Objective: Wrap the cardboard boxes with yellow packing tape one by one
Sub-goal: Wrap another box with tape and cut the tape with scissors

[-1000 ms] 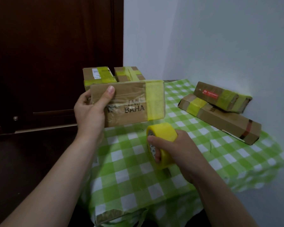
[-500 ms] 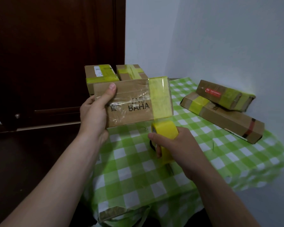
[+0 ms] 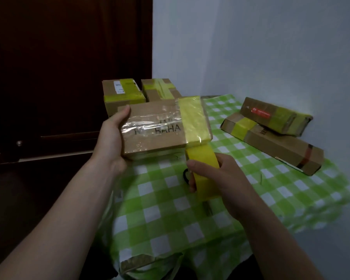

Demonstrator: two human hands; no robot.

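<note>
The left hand (image 3: 111,142) holds the box (image 3: 154,134) above the surface (image 3: 166,211), its grip wrapped round the left end — thumb on top. The box's long axis runs left to right. A yellow band (image 3: 192,120) crosses its right end, and tape runs down to the roll (image 3: 205,170), just below and nearer, clasped in the grip of the right hand (image 3: 224,178). The next pass likely goes under the box, across that axis.

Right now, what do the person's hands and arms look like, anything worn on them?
The left hand and right hand are bare: no gloves, rings, watch or bracelet visible. No sleeve shows either, right up to the frame's edge.
</note>
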